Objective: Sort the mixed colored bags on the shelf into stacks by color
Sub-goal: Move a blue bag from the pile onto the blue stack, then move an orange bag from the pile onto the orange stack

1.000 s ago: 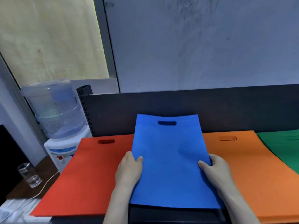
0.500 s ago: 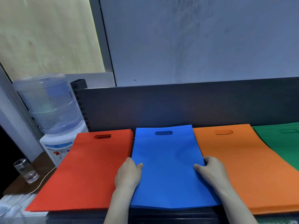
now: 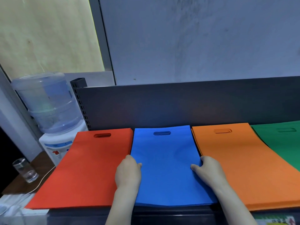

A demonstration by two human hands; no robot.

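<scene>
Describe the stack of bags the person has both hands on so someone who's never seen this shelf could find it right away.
On the dark shelf, four flat stacks lie side by side. It is the blue stack, second from the left, between the red stack and the orange stack. It is the only blue one.

Four flat stacks of bags lie side by side on the dark shelf, each with its cut-out handle slot at the 12 o'clock end, against the shelf's back panel. The red stack sits farthest toward 9 o'clock. Just beside it lies the blue stack, its front edge slightly overhanging the shelf lip (several layers show through the slot). Toward 3 o'clock comes the orange stack, visibly many bags thick along its left edge. The green stack lies at the far 3 o'clock side, partly cut off by the frame.
</scene>
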